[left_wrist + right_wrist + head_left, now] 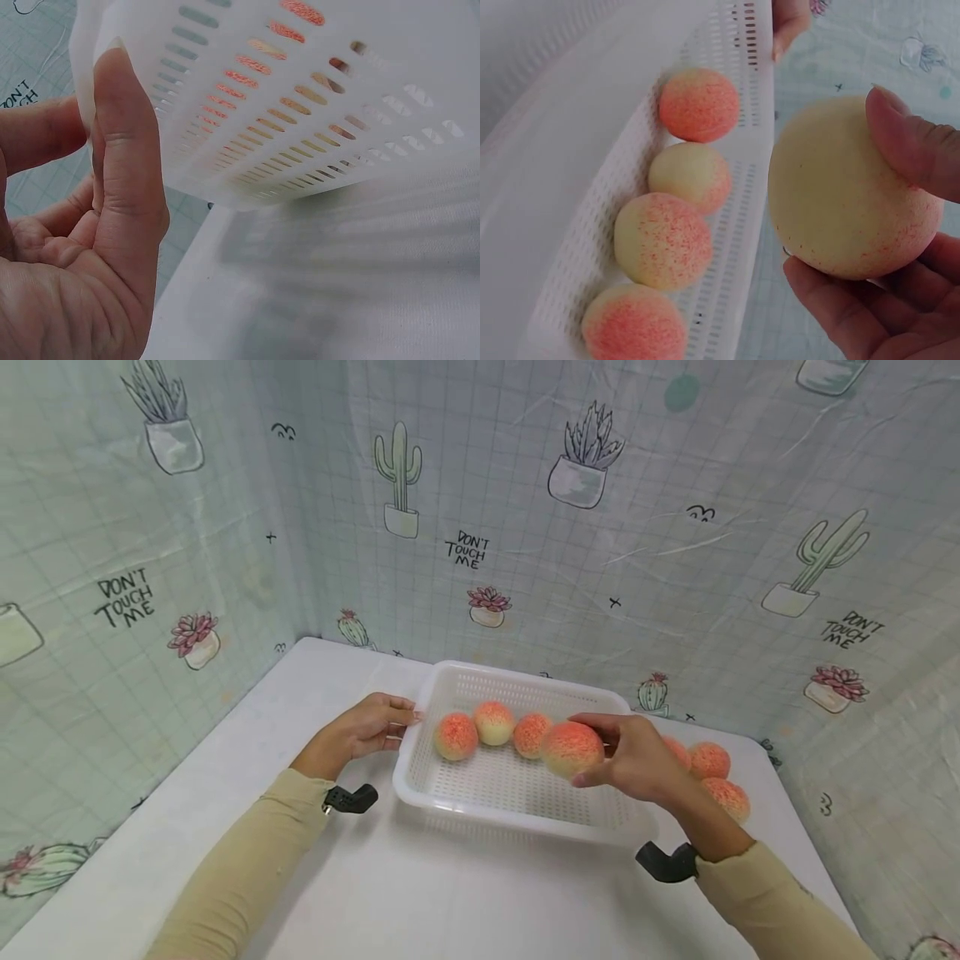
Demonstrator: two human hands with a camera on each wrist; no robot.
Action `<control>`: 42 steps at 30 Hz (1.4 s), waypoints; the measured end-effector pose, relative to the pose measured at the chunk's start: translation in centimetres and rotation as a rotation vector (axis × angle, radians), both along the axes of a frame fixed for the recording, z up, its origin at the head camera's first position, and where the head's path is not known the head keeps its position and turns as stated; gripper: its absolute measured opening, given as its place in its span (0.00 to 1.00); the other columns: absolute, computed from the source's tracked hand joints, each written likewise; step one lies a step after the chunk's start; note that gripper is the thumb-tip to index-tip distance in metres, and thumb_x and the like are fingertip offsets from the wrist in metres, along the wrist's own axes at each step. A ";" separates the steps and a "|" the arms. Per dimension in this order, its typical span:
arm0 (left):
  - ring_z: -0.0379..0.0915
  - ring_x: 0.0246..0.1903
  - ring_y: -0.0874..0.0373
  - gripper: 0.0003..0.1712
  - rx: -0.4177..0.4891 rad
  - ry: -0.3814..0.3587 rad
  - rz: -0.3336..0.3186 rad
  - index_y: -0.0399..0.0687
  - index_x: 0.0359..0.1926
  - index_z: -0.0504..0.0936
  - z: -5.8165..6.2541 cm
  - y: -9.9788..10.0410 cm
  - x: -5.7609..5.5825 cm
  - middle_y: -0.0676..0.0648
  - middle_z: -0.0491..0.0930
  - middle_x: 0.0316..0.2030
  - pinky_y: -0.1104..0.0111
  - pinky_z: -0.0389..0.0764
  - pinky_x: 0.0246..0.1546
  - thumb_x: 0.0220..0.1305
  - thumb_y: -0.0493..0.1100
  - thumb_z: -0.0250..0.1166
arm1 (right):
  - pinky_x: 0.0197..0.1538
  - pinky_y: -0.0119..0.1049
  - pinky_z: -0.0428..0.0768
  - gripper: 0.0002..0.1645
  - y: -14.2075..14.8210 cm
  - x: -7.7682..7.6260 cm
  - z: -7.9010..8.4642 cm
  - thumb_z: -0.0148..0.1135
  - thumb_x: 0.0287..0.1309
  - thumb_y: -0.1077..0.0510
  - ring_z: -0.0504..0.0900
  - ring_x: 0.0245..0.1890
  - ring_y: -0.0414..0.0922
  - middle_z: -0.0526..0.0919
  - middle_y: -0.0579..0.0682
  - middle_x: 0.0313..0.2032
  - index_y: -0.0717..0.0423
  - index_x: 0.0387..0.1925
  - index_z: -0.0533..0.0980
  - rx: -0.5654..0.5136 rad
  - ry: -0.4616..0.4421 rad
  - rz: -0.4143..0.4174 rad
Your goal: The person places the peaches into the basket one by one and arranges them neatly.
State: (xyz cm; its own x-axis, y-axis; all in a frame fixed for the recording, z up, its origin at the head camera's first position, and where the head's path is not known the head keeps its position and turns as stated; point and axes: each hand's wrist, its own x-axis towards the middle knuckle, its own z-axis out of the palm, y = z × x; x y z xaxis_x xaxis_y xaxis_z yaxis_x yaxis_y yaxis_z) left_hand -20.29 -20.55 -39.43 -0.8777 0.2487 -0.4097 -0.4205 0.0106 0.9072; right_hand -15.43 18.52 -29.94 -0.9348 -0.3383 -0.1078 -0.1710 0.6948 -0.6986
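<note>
A white plastic basket with slotted walls stands on the table, several peaches in a row inside it. My left hand grips the basket's left rim; in the left wrist view the thumb lies along the outer wall, with fingers on the rim's other side. Between thumb and fingers, my right hand holds another peach over the basket's right part. The right wrist view shows this held peach pale on its near side, apart from the row of peaches in the basket.
To the right of the basket, partly behind my right hand, more peaches lie on the white table. A patterned sheet hangs close behind the basket and along both sides. Each wrist wears a black mount.
</note>
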 end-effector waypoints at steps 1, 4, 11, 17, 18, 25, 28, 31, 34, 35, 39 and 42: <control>0.81 0.44 0.55 0.26 0.000 0.000 0.000 0.30 0.67 0.72 -0.1 0.0 0.0 0.38 0.80 0.57 0.63 0.89 0.45 0.73 0.38 0.64 | 0.48 0.40 0.89 0.47 -0.1 0.0 0.0 0.86 0.42 0.59 0.84 0.48 0.50 0.86 0.56 0.57 0.55 0.67 0.77 -0.006 0.001 0.011; 0.81 0.44 0.55 0.26 0.001 -0.004 0.001 0.30 0.66 0.73 -0.2 0.0 0.0 0.41 0.81 0.54 0.63 0.89 0.44 0.73 0.38 0.64 | 0.50 0.41 0.89 0.47 -0.3 -0.2 -0.2 0.86 0.42 0.60 0.85 0.49 0.50 0.85 0.55 0.59 0.54 0.67 0.77 -0.018 -0.009 0.042; 0.80 0.44 0.54 0.25 0.003 -0.008 0.008 0.31 0.66 0.73 -0.3 0.1 0.1 0.42 0.81 0.54 0.63 0.89 0.44 0.73 0.38 0.64 | 0.52 0.43 0.88 0.46 -0.9 -0.5 -0.2 0.86 0.41 0.61 0.85 0.52 0.50 0.85 0.55 0.59 0.55 0.66 0.78 -0.040 0.000 0.113; 0.81 0.43 0.55 0.25 0.009 -0.003 0.005 0.30 0.66 0.74 -0.5 0.0 0.1 0.43 0.82 0.51 0.63 0.89 0.44 0.73 0.38 0.64 | 0.53 0.37 0.87 0.46 -1.3 -1.1 -0.4 0.86 0.41 0.61 0.85 0.52 0.48 0.86 0.55 0.59 0.57 0.65 0.78 -0.058 0.041 0.229; 0.81 0.43 0.55 0.25 0.011 -0.002 0.004 0.30 0.66 0.74 -0.5 0.0 0.1 0.43 0.83 0.51 0.63 0.89 0.44 0.73 0.38 0.64 | 0.52 0.34 0.87 0.46 -1.4 -1.2 -0.5 0.86 0.41 0.61 0.86 0.52 0.48 0.86 0.55 0.59 0.58 0.65 0.78 -0.071 0.043 0.248; 0.82 0.43 0.55 0.25 0.013 -0.005 0.018 0.30 0.66 0.74 -0.5 0.2 0.0 0.41 0.83 0.54 0.62 0.89 0.44 0.73 0.37 0.64 | 0.48 0.29 0.86 0.46 -2.0 -1.7 -0.8 0.85 0.41 0.63 0.87 0.49 0.46 0.86 0.56 0.59 0.59 0.66 0.78 -0.149 0.027 0.331; 0.82 0.43 0.55 0.24 0.016 -0.009 0.023 0.30 0.66 0.75 -0.5 0.3 0.0 0.40 0.82 0.54 0.62 0.89 0.44 0.73 0.37 0.64 | 0.49 0.29 0.86 0.45 -2.4 -1.9 -0.8 0.86 0.41 0.62 0.86 0.48 0.46 0.87 0.55 0.58 0.58 0.65 0.79 -0.130 0.037 0.347; 0.81 0.43 0.55 0.24 0.016 -0.005 0.021 0.30 0.66 0.74 -0.4 0.3 0.0 0.40 0.82 0.54 0.63 0.89 0.44 0.73 0.37 0.64 | 0.51 0.29 0.85 0.45 -2.9 -2.1 -1.0 0.86 0.42 0.60 0.85 0.50 0.45 0.87 0.53 0.58 0.57 0.65 0.79 -0.101 0.053 0.359; 0.81 0.43 0.55 0.25 0.015 -0.002 0.018 0.30 0.66 0.74 -0.3 0.3 0.1 0.38 0.81 0.57 0.63 0.89 0.44 0.74 0.37 0.63 | 0.52 0.28 0.84 0.46 -3.4 -2.3 -1.1 0.86 0.42 0.59 0.84 0.52 0.45 0.86 0.52 0.58 0.57 0.66 0.78 -0.079 0.054 0.364; 0.81 0.44 0.55 0.25 0.014 -0.001 0.016 0.30 0.66 0.73 -0.3 0.3 0.1 0.37 0.80 0.58 0.63 0.89 0.44 0.74 0.38 0.64 | 0.53 0.28 0.84 0.46 -3.5 -2.3 -1.1 0.87 0.42 0.58 0.84 0.52 0.46 0.86 0.51 0.58 0.57 0.66 0.78 -0.077 0.052 0.366; 0.82 0.43 0.55 0.25 0.010 -0.004 0.019 0.30 0.66 0.74 0.0 0.3 0.1 0.35 0.80 0.60 0.63 0.89 0.43 0.73 0.38 0.64 | 0.52 0.30 0.85 0.46 -4.2 -2.5 -1.2 0.87 0.42 0.58 0.84 0.50 0.46 0.86 0.51 0.58 0.55 0.66 0.78 -0.079 0.040 0.382; 0.81 0.43 0.55 0.24 0.008 -0.006 0.024 0.30 0.65 0.75 0.1 0.4 0.1 0.36 0.80 0.58 0.63 0.89 0.43 0.73 0.37 0.64 | 0.51 0.32 0.85 0.46 -4.6 -2.6 -1.2 0.86 0.42 0.59 0.83 0.49 0.46 0.86 0.50 0.58 0.55 0.66 0.78 -0.088 0.032 0.401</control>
